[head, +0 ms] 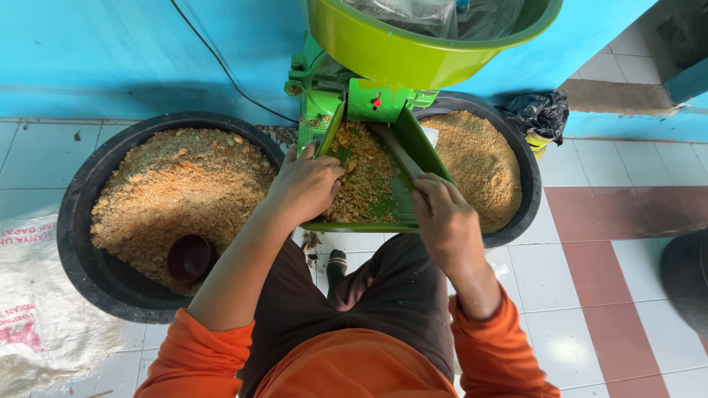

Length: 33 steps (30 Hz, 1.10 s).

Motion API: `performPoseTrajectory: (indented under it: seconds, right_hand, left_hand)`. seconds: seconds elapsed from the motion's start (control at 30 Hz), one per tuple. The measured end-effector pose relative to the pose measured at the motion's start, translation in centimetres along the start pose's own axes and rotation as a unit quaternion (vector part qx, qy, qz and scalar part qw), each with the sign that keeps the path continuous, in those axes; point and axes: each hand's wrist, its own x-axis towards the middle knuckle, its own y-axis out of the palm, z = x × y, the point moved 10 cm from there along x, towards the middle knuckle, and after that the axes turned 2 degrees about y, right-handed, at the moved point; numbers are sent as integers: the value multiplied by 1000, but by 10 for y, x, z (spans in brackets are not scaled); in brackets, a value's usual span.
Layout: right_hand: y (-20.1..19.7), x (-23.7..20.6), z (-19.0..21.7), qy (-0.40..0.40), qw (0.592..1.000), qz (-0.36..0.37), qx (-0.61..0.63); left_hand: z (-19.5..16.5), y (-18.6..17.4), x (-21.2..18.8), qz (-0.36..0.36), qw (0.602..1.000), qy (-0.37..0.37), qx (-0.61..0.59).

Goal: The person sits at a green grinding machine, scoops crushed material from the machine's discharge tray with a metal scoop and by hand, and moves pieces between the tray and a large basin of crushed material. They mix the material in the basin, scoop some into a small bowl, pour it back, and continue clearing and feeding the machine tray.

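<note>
My left hand (pixel 306 184) rests palm down on the coarse brown-orange crumbs in the green feed tray (pixel 431 158) of a green grinding machine (pixel 369 99), fingers together on the material. On the tray's right side, my right hand (pixel 441 214) is closed around a dark stick (pixel 394 147) that slants up toward the machine's inlet. The crumbs (pixel 365 180) cover the middle of the tray.
A black tub (pixel 77 214) on the left holds coarse crumbs and a dark red scoop cup (pixel 190 258). A second black tub (pixel 527 184) behind the tray holds finer brown meal. A green basin (pixel 413 51) sits atop the machine. White sack (pixel 37 317) at left; tiled floor; blue wall.
</note>
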Motion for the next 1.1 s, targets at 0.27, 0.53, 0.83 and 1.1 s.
performPoseTrajectory:
  seconds: [0.27,0.53,0.83,1.1]
  right_hand:
    - [16,14,-6,12,999,46,18]
    - [-62,-9,38,-6,999,36,18]
    - [25,3,17,-14,999,31,-12]
    - [-45,-4,22,20,999,24,-21]
  left_hand:
    - [0,0,0,6,1000,-5,-9]
    - [0,3,3,0,1000,7,-1]
    - [-2,-5,-2,5,1000,0,-7]
    - [1,-3,-1,-33,999,20,-23]
